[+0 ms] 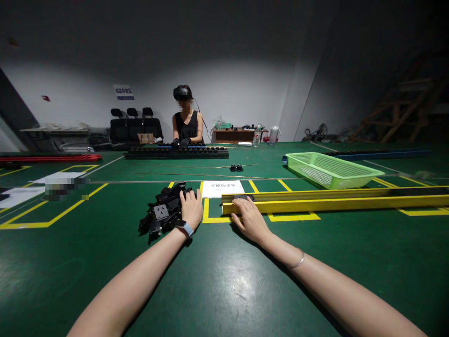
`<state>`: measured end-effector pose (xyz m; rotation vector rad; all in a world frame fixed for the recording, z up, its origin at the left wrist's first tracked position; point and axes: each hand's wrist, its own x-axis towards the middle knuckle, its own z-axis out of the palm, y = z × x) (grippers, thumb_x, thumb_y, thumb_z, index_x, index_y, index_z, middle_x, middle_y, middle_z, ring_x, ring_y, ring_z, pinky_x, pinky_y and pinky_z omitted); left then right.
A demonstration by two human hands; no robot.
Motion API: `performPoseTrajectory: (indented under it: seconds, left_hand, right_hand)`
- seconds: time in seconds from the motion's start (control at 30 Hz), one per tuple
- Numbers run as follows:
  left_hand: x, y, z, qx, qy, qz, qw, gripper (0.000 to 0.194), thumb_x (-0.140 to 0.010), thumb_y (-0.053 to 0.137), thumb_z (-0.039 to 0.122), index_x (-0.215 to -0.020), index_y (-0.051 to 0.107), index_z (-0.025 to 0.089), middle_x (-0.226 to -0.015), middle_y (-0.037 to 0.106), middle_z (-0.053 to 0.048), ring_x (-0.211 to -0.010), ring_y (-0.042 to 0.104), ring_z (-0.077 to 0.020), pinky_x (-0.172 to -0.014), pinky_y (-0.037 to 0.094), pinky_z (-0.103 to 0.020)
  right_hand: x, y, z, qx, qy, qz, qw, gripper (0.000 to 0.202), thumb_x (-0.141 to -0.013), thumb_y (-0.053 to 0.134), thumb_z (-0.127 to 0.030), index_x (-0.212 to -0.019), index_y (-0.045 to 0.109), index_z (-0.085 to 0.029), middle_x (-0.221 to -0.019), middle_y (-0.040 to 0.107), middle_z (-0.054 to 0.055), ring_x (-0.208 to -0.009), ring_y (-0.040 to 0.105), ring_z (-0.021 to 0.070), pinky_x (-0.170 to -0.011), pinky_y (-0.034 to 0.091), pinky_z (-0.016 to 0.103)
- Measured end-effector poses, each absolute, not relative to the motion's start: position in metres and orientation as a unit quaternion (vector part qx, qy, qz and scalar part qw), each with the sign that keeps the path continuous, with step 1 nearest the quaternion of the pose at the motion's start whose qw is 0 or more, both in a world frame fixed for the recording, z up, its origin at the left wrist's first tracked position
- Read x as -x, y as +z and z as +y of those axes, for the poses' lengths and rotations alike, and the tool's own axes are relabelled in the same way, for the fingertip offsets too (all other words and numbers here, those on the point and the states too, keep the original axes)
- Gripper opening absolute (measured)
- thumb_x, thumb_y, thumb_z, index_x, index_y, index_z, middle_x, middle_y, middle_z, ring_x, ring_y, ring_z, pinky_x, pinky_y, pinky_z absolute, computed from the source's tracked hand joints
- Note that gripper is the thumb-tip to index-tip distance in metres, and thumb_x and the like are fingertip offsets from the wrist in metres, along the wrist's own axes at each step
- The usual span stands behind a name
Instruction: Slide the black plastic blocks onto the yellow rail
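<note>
Two bare forearms reach across a green table, a bracelet on the right one, a watch at the left wrist. The left hand lies over the right side of a heap of black pieces, fingers bent down among them; whether they grasp one, I cannot tell. One piece in the heap shows a grey socket face. The right hand is loosely spread, thumb apart, fingertips resting at a dark piece that seems to sit inside the left end of a long yellow rail. The work looks barely begun: one piece shows in the rail, many remain heaped, though the rail's front wall hides part of the channel. Just beyond, between heap and rail, lies a paper sign. Behind the rail stands a light green basket; farther left are two small black parts. At the far edge, a co-worker in dark gloves bends over a black rail.
</note>
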<state>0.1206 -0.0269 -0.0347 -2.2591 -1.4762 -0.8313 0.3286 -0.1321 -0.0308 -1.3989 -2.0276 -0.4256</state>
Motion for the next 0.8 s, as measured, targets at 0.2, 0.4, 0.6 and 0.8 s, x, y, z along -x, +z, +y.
performPoseTrajectory:
  seconds: [0.2, 0.4, 0.6, 0.8]
  left_hand:
    - [-0.123, -0.028, -0.032, 0.844, -0.272, -0.445, 0.124, 0.045, -0.087, 0.03, 0.011, -0.129, 0.046, 0.015, -0.112, 0.055, -0.016, -0.108, 0.044, -0.0282, -0.101, 0.027, -0.047]
    - [-0.134, -0.024, -0.031, 0.808, -0.453, -0.356, -0.124, 0.033, -0.087, 0.045, 0.021, -0.12, 0.052, 0.022, -0.114, 0.058, -0.009, -0.108, 0.049, -0.0226, -0.094, 0.039, -0.036]
    - [-0.151, -0.04, -0.029, 0.635, -0.555, -0.381, -0.379, 0.027, -0.075, 0.064, 0.035, -0.095, 0.064, 0.017, -0.097, 0.066, -0.008, -0.091, 0.06, -0.0202, -0.085, 0.045, -0.033]
    - [-0.148, -0.053, -0.018, 0.582, -0.533, -0.371, -0.49, 0.032, -0.072, 0.065, 0.041, -0.089, 0.069, 0.014, -0.094, 0.069, -0.009, -0.088, 0.06, -0.0206, -0.084, 0.045, -0.033]
  right_hand:
    - [-0.329, -0.032, -0.131, 0.527, -0.162, -0.771, 0.319, 0.039, -0.089, 0.041, -0.03, -0.126, 0.044, -0.019, -0.12, 0.055, 0.01, -0.117, 0.048, 0.022, -0.109, 0.027, 0.051]
    - [-0.329, -0.033, -0.13, 0.527, -0.166, -0.771, 0.316, 0.04, -0.089, 0.041, -0.031, -0.126, 0.044, -0.018, -0.12, 0.056, 0.011, -0.118, 0.047, 0.0222, -0.11, 0.026, 0.051]
    - [-0.33, -0.032, -0.13, 0.525, -0.16, -0.773, 0.317, 0.04, -0.089, 0.04, -0.031, -0.127, 0.044, -0.02, -0.119, 0.056, 0.01, -0.116, 0.048, 0.0223, -0.108, 0.029, 0.051]
    - [-0.33, -0.031, -0.131, 0.526, -0.157, -0.777, 0.308, 0.041, -0.089, 0.041, -0.029, -0.129, 0.043, -0.02, -0.124, 0.054, 0.009, -0.12, 0.045, 0.0218, -0.11, 0.026, 0.05]
